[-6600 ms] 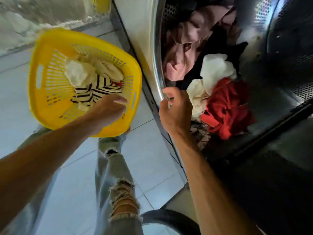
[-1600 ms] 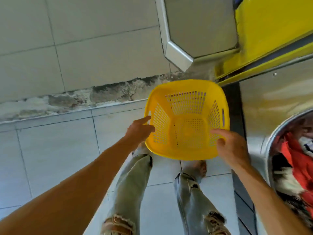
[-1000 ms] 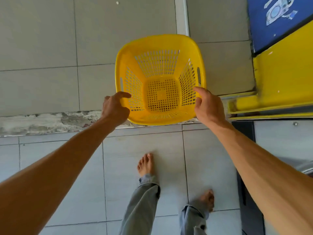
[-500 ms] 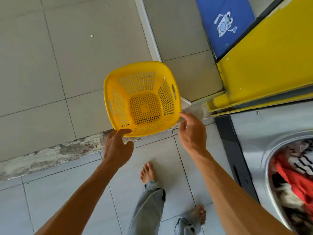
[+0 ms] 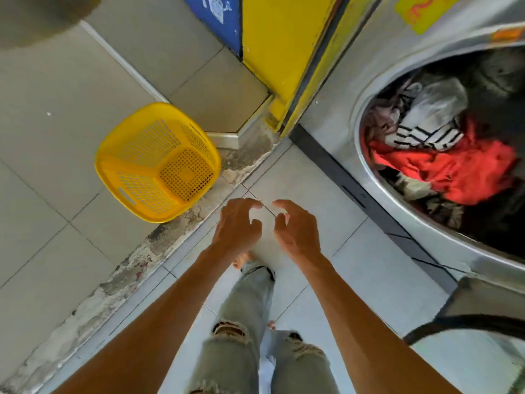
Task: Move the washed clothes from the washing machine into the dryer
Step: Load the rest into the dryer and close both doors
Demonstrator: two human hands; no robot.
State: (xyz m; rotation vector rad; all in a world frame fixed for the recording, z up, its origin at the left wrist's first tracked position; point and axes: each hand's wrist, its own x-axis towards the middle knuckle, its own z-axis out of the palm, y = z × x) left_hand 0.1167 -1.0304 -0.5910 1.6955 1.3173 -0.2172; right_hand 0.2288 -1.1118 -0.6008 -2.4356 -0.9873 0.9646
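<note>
An empty yellow plastic basket lies tilted at the left, against the base of the tiled wall, free of both hands. My left hand and my right hand hover side by side over the floor tiles, fingers spread and curled, holding nothing. At the right, the steel machine's round opening shows a heap of clothes: a red garment, a black-and-white striped piece and a pale one.
A yellow panel with a blue sign stands in the far corner next to the machine. The machine's open door juts out at the lower right. My legs in torn jeans stand on pale floor tiles.
Both hands have let go of the empty basket, which has dropped to the left against the wall. The hands have drawn back together. The view has swung right, showing more of the drum.
</note>
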